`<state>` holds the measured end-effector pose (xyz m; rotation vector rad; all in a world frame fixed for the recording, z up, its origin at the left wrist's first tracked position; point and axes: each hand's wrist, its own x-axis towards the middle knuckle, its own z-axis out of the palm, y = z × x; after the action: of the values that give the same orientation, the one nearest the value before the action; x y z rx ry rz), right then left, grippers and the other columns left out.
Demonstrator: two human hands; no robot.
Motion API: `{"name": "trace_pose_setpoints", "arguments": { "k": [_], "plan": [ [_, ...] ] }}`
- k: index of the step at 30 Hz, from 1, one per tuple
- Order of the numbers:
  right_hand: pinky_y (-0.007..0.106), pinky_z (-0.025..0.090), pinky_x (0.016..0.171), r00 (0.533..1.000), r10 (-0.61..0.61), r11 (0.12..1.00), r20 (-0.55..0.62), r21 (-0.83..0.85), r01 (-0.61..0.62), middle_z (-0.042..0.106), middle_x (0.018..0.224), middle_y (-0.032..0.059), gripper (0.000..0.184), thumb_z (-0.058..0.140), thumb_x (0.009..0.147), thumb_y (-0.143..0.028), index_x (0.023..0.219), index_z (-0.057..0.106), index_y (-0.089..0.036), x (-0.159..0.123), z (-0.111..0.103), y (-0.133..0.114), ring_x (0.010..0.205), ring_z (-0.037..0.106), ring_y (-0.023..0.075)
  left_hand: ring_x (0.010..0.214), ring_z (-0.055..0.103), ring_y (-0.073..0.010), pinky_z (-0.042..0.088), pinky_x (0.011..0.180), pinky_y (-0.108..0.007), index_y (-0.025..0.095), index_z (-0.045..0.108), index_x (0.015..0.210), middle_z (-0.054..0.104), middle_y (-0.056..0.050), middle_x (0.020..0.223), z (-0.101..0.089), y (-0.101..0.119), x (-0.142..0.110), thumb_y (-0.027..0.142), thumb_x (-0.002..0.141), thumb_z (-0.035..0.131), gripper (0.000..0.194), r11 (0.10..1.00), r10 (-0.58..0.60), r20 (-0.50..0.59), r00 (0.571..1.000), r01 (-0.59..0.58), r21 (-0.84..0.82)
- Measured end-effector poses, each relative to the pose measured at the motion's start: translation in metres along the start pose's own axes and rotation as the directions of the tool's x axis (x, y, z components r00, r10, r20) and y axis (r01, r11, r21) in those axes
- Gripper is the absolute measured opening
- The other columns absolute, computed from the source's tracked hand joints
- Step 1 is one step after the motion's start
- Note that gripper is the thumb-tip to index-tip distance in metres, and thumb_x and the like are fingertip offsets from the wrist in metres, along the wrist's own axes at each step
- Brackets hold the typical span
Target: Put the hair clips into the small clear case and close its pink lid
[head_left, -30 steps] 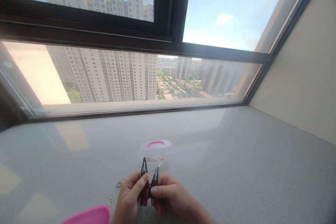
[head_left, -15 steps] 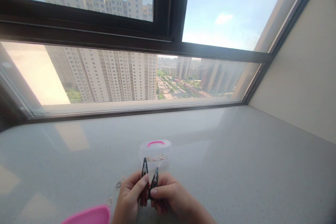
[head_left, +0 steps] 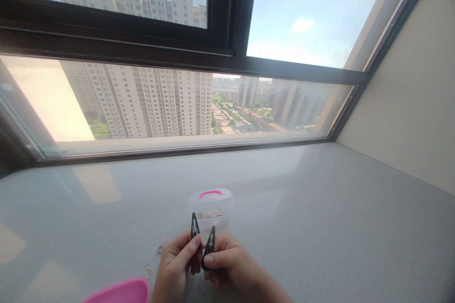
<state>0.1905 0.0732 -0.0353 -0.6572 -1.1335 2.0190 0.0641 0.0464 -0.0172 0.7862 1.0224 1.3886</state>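
Note:
Between the thumb and fingers of my left hand (head_left: 180,256) is a black snap hair clip (head_left: 194,226), its narrow end pointing up. My right hand (head_left: 231,258) pinches a second black snap hair clip (head_left: 209,249), tilted slightly to the right. The two hands are close together, low in the middle of the view. Just beyond the clips stands a clear, white-lidded box (head_left: 213,218) with a pink handle (head_left: 210,193); small items show inside it. Part of its front is hidden by the left clip.
Left of my left hand lie small hair ties (head_left: 160,249) and a pale ring-shaped one (head_left: 147,272). A pink container (head_left: 119,292) is cut off at the bottom edge. The pale speckled sill (head_left: 302,227) runs back to a dark window frame (head_left: 177,151).
The clip in my left hand has tipped slightly to the left. My right hand and its clip have hardly moved.

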Motion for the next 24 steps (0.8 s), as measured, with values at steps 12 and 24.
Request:
{"name": "trace_pose_setpoints", "arguments": {
  "k": [12, 24],
  "plan": [
    [0.016, 0.022, 0.030, 1.000, -0.003, 1.000, 0.005, 0.015, 0.003, 0.056, 0.049, 0.0011, 0.027, 0.071, 0.061, -0.032, 0.062, 0.064, -0.006, 0.000, 0.001, 0.000, 0.031, 0.041, 0.0040, 0.038, 0.046, -0.0108, 0.034, 0.040, -0.022, 0.016, 0.062, 0.056, 0.052, 0.003, 0.043, -0.002, -0.002, 0.002, 0.039, 0.066, 0.073, 0.028, 1.000, -0.028, 0.011, 1.000, 0.028, -0.009],
    [0.017, 0.021, 0.031, 1.000, -0.003, 1.000, 0.025, -0.014, 0.003, 0.053, 0.046, -0.0005, 0.021, 0.067, 0.064, -0.027, 0.059, 0.064, -0.007, 0.000, -0.005, 0.007, 0.032, 0.039, 0.0044, 0.038, 0.047, -0.0113, 0.034, 0.040, -0.023, 0.016, 0.060, 0.056, 0.054, 0.002, 0.044, -0.002, -0.003, 0.000, 0.038, 0.070, 0.070, 0.028, 0.999, -0.045, 0.018, 0.999, 0.046, -0.025]
  ]
}}
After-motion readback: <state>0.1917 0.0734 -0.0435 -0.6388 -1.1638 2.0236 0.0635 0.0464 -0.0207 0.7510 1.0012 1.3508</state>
